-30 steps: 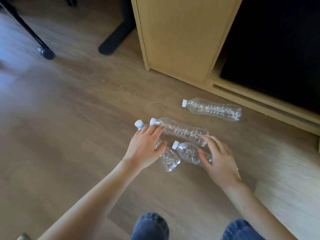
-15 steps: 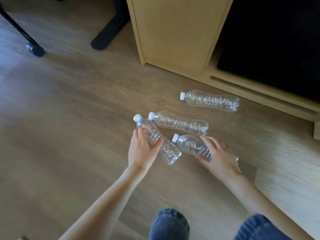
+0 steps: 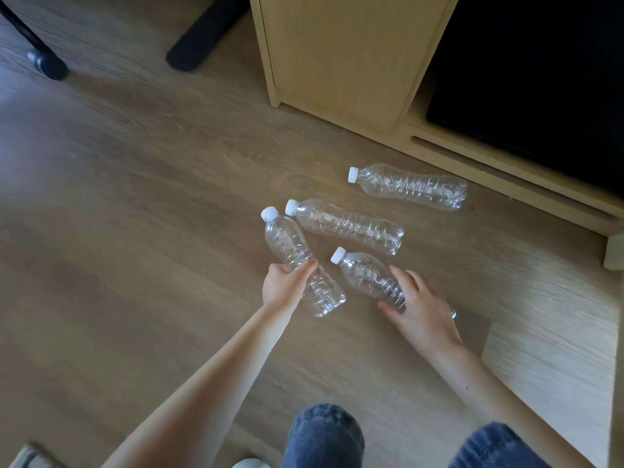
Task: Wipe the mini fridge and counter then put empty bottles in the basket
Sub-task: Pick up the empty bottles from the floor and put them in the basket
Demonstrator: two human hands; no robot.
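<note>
Several empty clear plastic bottles with white caps lie on the wooden floor. My left hand (image 3: 286, 284) grips the leftmost bottle (image 3: 287, 239) round its middle, cap pointing away from me. My right hand (image 3: 420, 307) holds the lower half of the nearest bottle (image 3: 366, 275), fingers curled over it. A third bottle (image 3: 347, 225) lies just beyond these two, untouched. A fourth bottle (image 3: 410, 186) lies farther back, near the cabinet. No basket is in view.
A light wooden cabinet (image 3: 341, 55) stands at the back with a black mini fridge (image 3: 540, 79) in its right bay. Black chair legs (image 3: 206, 35) and a caster (image 3: 50, 64) sit at the far left. My knees in jeans (image 3: 324, 434) are at the bottom.
My left hand slid down the leftmost bottle and closed round its middle. My right hand settled onto the nearest bottle and curled over it. The other two bottles stayed put.
</note>
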